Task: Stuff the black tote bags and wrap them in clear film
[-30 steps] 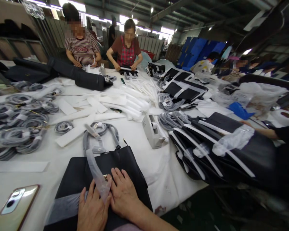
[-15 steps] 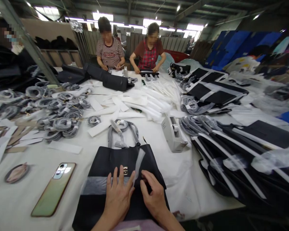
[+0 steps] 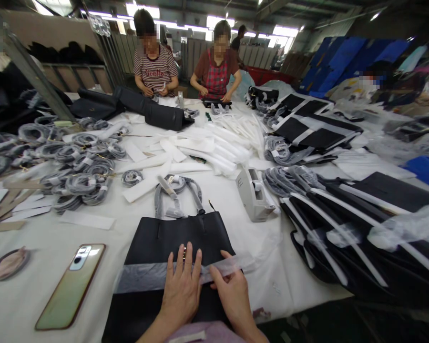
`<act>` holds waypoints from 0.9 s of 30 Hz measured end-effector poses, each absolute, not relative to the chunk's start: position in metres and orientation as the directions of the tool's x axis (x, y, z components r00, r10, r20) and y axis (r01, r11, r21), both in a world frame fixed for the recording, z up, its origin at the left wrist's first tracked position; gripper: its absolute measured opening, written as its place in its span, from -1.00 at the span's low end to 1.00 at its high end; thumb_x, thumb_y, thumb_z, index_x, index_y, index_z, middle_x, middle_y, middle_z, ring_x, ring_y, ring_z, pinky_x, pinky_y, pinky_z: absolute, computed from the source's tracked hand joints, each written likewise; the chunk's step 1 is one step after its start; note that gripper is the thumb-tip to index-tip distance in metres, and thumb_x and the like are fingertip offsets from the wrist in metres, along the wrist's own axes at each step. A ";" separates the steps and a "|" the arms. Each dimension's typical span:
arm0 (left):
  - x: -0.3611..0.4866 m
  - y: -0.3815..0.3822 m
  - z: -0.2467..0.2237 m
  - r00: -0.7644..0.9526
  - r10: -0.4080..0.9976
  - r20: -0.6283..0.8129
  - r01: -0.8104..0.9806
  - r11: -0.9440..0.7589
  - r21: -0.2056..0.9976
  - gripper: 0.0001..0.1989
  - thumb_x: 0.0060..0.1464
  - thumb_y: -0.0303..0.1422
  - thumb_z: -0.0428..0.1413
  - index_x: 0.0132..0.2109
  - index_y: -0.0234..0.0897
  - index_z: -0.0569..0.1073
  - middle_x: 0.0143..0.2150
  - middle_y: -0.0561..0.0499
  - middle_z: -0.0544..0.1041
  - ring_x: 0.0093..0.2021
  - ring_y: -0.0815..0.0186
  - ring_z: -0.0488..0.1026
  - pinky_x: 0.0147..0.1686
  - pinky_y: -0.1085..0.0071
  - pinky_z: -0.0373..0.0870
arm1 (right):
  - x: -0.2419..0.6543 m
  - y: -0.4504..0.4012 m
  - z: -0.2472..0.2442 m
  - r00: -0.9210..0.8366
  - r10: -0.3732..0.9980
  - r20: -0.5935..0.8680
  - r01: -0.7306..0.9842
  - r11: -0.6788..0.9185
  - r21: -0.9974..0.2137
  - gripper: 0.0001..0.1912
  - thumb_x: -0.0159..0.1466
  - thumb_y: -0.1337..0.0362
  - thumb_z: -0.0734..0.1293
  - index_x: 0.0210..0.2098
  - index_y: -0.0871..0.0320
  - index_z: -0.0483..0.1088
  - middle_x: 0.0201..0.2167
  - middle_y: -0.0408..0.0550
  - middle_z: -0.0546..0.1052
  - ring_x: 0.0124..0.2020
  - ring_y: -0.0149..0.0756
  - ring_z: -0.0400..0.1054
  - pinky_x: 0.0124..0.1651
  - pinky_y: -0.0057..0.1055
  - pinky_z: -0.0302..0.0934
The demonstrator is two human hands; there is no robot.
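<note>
A black handbag (image 3: 186, 233) lies flat before me, its grey-wrapped handles (image 3: 196, 193) pointing away. Across its middle runs a translucent strip (image 3: 143, 277), whose right part extends past the bag's right edge. My left hand (image 3: 182, 286) rests flat on the bag and strip, fingers spread, partly covering the gold clasp (image 3: 184, 252). At the bag's right side, my right hand (image 3: 232, 290) has the strip between thumb and fingers. A white tape dispenser (image 3: 255, 195) stands beyond the bag to the right.
A phone (image 3: 71, 286) and a small round dish (image 3: 10, 263) lie left. Wrapped coils (image 3: 82, 183) are heaped behind them. Black bags (image 3: 336, 233) are stacked at right. Foam strips (image 3: 214, 147) cover the table's middle. Two people (image 3: 155, 71) work across the table.
The strip's loose end, which stood up between my hands, now stretches rightward over the bag's edge. My right hand has closed on it. The whole view has shifted slightly.
</note>
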State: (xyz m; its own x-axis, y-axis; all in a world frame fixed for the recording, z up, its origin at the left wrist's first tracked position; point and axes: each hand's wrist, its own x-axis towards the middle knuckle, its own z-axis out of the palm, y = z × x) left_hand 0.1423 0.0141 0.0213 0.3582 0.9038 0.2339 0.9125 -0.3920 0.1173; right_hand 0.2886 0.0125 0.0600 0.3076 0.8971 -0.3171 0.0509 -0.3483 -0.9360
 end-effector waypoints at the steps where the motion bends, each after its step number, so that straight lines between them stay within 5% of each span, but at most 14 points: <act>1: 0.142 0.014 0.021 0.363 0.902 0.235 0.911 -0.397 0.114 -0.31 0.14 -0.23 0.04 0.35 -0.24 0.02 0.38 -0.29 0.02 0.35 -0.11 -0.04 0.25 -0.14 -0.09 | 0.291 0.016 0.062 0.327 0.885 -0.330 0.019 -0.355 -0.935 -0.32 0.08 0.09 0.40 0.11 0.32 0.28 -0.49 -0.08 0.57 -0.49 -0.18 0.47 -0.45 -0.30 0.43; 7: 0.144 0.015 0.023 0.347 0.913 0.212 0.918 -0.377 0.120 -0.27 0.11 -0.21 0.07 0.34 -0.35 0.03 0.36 -0.38 0.04 0.34 -0.12 0.01 0.22 -0.18 -0.07 | 0.323 0.024 0.070 0.493 0.834 -0.248 0.050 -0.311 -0.949 -0.45 0.04 0.10 0.44 -0.03 0.27 0.42 -0.41 -0.04 0.59 -0.40 -0.19 0.48 -0.26 -0.29 0.41; 13: 0.144 0.015 0.027 0.397 0.898 0.189 0.904 -0.418 0.091 -0.36 0.10 -0.22 0.09 0.30 -0.23 0.15 0.37 -0.34 0.04 0.33 -0.15 0.02 0.18 -0.23 -0.05 | 0.338 0.023 0.063 0.503 0.829 -0.242 0.005 -0.283 -0.959 -0.36 0.04 0.08 0.45 0.04 0.28 0.38 -0.39 -0.02 0.60 -0.44 -0.23 0.47 -0.34 -0.33 0.40; 19: 0.142 0.016 0.028 0.491 0.848 0.198 0.860 -0.509 0.049 -0.37 0.12 -0.21 0.07 0.31 -0.14 0.13 0.37 -0.24 0.08 0.33 -0.08 0.03 0.22 -0.18 -0.11 | 0.342 0.024 0.054 0.524 0.824 -0.215 -0.081 -0.202 -0.976 -0.45 0.02 0.09 0.47 -0.05 0.24 0.44 -0.29 0.05 0.60 -0.25 -0.13 0.50 -0.19 -0.28 0.40; 27: 0.142 0.018 0.033 0.469 0.858 0.209 0.870 -0.490 0.059 -0.35 0.16 -0.17 0.02 0.33 -0.23 0.07 0.35 -0.27 0.12 0.31 -0.02 0.09 0.23 -0.14 -0.10 | 0.352 0.025 0.037 0.516 0.831 -0.209 0.074 -0.286 -0.956 -0.40 0.05 -0.03 0.43 -0.05 0.27 0.45 -0.44 -0.04 0.57 -0.41 -0.23 0.45 -0.35 -0.39 0.34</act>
State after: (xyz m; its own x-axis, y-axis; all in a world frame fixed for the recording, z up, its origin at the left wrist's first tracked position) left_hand 0.1425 0.0180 0.0331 0.4694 0.8579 0.2090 0.8696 -0.4902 0.0590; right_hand 0.3519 0.0248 0.0372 0.5158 0.8309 -0.2086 0.0736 -0.2856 -0.9555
